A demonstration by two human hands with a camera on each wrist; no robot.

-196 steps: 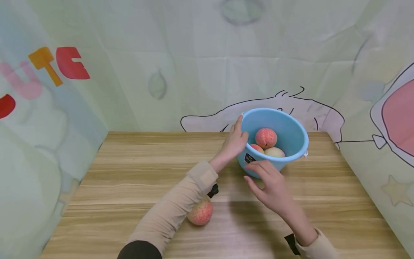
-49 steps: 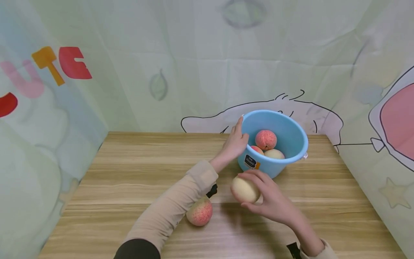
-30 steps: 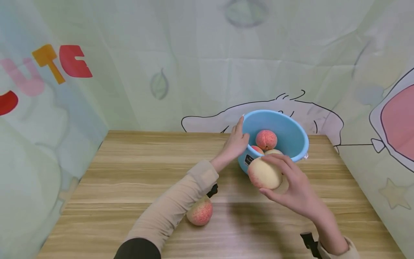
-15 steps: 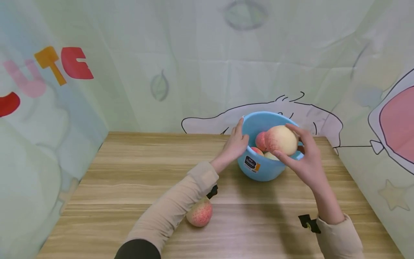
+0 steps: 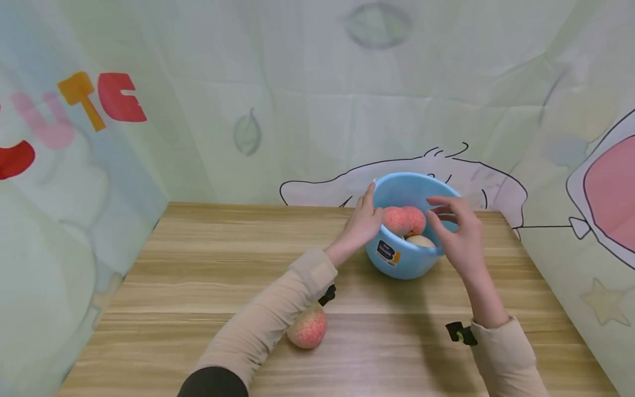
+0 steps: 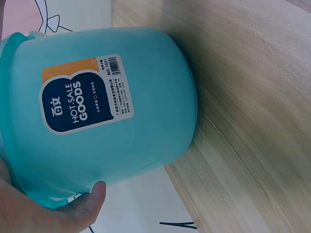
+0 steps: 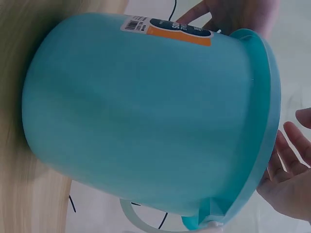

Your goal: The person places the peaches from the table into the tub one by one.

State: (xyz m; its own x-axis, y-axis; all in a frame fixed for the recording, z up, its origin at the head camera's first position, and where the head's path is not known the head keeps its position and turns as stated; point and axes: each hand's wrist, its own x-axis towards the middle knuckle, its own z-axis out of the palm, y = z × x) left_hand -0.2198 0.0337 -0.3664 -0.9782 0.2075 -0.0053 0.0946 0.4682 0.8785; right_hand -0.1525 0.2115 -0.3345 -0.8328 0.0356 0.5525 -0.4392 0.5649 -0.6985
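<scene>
A light blue bucket [image 5: 409, 267] stands at the back right of the table, with peaches inside. Two reddish peaches [image 5: 395, 220] touch each other there, and a pale peach [image 5: 420, 241] shows in front of them. My left hand [image 5: 362, 223] grips the left side of the rim; its thumb and the labelled bucket wall [image 6: 150, 97] show in the left wrist view. Over the right part of the rim is my right hand [image 5: 461, 231], holding nothing, its fingers spread and loosely bent. Another peach [image 5: 310, 330] lies on the table, partly behind my left sleeve.
The wooden table [image 5: 213, 237] ends at a printed cloth backdrop [image 5: 307, 138] behind the bucket and along both sides. A white handle [image 7: 141, 218] hangs at the bucket's side in the right wrist view.
My right hand lifted a peach from in front of the bucket, carried it over the rim and let it go inside. My left hand stayed on the rim; the peach on the table did not move.
</scene>
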